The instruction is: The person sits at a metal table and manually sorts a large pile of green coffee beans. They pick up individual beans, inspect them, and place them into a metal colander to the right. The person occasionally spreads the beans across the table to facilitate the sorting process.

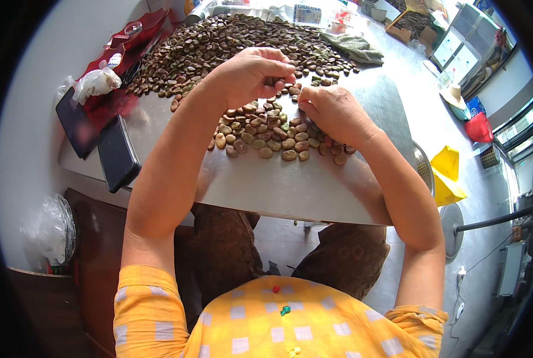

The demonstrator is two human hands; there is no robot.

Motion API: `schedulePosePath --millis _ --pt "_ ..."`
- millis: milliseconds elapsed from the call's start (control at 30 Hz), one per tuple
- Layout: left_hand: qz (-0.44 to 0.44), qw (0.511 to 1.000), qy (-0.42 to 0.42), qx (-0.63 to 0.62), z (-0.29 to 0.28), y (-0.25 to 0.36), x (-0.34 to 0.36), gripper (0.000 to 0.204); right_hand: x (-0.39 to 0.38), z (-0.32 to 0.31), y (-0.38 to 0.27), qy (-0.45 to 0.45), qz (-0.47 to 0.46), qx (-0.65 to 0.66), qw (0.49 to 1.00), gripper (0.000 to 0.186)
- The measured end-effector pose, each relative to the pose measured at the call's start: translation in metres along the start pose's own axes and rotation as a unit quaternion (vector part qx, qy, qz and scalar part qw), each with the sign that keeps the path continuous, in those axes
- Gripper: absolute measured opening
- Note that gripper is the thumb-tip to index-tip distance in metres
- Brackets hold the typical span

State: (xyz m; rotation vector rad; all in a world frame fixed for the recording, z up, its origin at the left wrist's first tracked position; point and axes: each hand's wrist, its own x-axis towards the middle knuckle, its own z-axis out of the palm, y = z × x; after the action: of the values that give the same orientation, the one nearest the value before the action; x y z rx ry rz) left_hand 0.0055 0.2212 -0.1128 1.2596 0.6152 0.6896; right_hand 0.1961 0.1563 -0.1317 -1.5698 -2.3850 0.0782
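Note:
A large heap of dried broad beans [219,45] covers the far part of the metal table [266,188]. A smaller spread of brown and greenish broad beans [257,134] lies nearer to me. Over the gap between the two, my left hand [257,73] is raised with its fingers curled around what looks like a dark broad bean. My right hand [337,113] hovers low at the right side of the near spread, thumb and fingers pinched together. Whatever its fingertips hold is hidden.
Two dark phone-like devices [118,154] lie at the table's left edge, near a crumpled plastic bag [97,83] and a red tray [141,37]. A green cloth [355,48] lies right of the heap. Beyond the table's right side is a yellow bag [447,176].

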Motion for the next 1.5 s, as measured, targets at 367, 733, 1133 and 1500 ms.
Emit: schedulePosePath --millis 367,733,1133,1500 --pt "0.046 0.962 0.122 0.24 -0.001 -0.013 0.01 0.013 0.001 -0.038 0.024 0.021 0.105 0.787 0.608 0.021" --pt "0.07 0.79 0.166 0.586 0.005 -0.019 0.007 0.014 0.0 -0.015 0.013 -0.03 0.077 0.101 0.991 0.018" --pt "0.071 0.762 0.171 0.621 0.009 -0.024 0.008 0.014 0.002 -0.011 0.013 -0.044 0.077 0.037 0.995 0.022" --pt "0.056 0.81 0.138 0.567 0.007 -0.02 0.007 0.017 0.001 -0.005 0.017 -0.016 0.052 0.06 0.997 0.022"
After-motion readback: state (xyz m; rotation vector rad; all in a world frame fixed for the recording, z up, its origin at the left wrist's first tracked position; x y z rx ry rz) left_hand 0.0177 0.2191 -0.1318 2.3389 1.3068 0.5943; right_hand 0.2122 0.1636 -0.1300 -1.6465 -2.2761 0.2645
